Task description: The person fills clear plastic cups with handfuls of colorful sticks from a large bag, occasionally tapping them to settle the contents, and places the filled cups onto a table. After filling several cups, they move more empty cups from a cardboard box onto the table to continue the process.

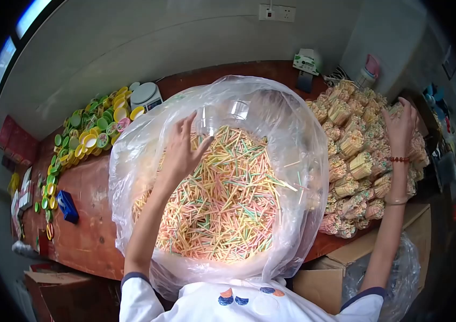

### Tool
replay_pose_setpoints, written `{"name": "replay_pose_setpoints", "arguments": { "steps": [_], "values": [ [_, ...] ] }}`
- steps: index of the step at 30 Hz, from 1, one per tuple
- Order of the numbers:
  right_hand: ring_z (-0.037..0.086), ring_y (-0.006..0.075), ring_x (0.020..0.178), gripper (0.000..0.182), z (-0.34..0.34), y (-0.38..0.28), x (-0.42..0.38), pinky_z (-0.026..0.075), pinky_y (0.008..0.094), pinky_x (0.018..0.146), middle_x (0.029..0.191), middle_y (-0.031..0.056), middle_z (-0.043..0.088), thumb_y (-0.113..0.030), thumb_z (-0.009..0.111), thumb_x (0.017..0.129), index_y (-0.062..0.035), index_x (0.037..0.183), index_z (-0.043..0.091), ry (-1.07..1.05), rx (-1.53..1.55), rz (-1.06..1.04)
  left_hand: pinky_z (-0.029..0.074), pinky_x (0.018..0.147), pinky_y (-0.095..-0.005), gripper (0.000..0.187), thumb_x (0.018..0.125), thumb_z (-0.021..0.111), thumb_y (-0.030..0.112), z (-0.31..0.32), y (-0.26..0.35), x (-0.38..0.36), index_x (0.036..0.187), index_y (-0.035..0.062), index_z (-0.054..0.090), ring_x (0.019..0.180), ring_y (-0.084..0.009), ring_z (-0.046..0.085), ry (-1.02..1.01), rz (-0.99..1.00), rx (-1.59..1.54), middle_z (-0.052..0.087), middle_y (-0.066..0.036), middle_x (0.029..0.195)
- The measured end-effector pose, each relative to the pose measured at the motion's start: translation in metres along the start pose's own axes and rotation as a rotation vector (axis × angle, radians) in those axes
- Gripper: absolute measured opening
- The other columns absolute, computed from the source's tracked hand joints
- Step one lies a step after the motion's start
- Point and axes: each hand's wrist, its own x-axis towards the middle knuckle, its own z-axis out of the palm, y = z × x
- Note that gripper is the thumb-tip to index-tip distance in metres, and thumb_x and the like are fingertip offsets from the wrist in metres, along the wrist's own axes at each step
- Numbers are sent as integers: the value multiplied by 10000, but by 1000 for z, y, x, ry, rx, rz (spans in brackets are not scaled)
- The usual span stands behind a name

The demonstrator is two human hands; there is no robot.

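In front of me a large clear plastic bag lies spread wide, filled with short pastel sticks in pink, yellow and green. My left hand is over the bag's far left part, thumb and fingers apart. Right at its fingertips is a clear plastic cup, and a second clear cup lies just beyond. Out to the right, my right hand is raised at the far edge of a heap of bundled sticks, its fingers stretched and spread. A red beaded bracelet circles that wrist.
Yellow and green round lids are piled at the left, near a white scale. A blue object sits on the red table. Cardboard boxes stand below the near edge. A small box is by the wall.
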Motion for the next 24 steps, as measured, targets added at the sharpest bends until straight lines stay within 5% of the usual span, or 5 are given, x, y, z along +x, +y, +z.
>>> {"name": "replay_pose_setpoints", "arguments": {
  "steps": [4,13,15,19,24],
  "values": [
    [585,283,1287,539,-56,-159,-38,493,436,1077,1357,111,613,-213,836,849,-94,1328,619,-327,604,-158,550,907,-545,755,895,740,372,21,4,34,1512,98,401,959,-453,688,-77,-93,-24,582,-309,1258],
    [556,301,1349,903,-62,-303,-167,430,473,1178,1411,143,578,-130,872,769,-95,1527,382,-535,1222,-539,531,1007,-475,677,1041,576,450,-63,59,-54,1546,46,376,1173,-371,680,-521,-138,-586,680,-274,1253],
    [608,265,1260,800,-72,-283,-183,513,418,1068,1365,204,591,-17,807,819,-81,1501,394,-669,1365,64,467,1121,-494,722,1011,631,388,-65,54,-70,1585,69,330,1308,-359,587,-521,-135,-520,563,-254,1444],
    [570,223,1235,722,-84,-255,-231,557,336,980,1343,109,514,30,759,871,-57,1481,384,-350,1770,941,212,1278,-519,917,839,762,207,-16,63,-103,1620,130,288,1548,-349,258,-560,363,-41,330,-188,1635],
    [494,210,1287,778,-79,-237,-279,424,373,1101,1345,107,505,-1,793,842,-46,1492,367,-303,1446,852,132,1301,-475,720,936,520,223,52,78,-68,1595,4,330,1576,-277,233,-471,636,343,331,-129,1664]
  ]
}}
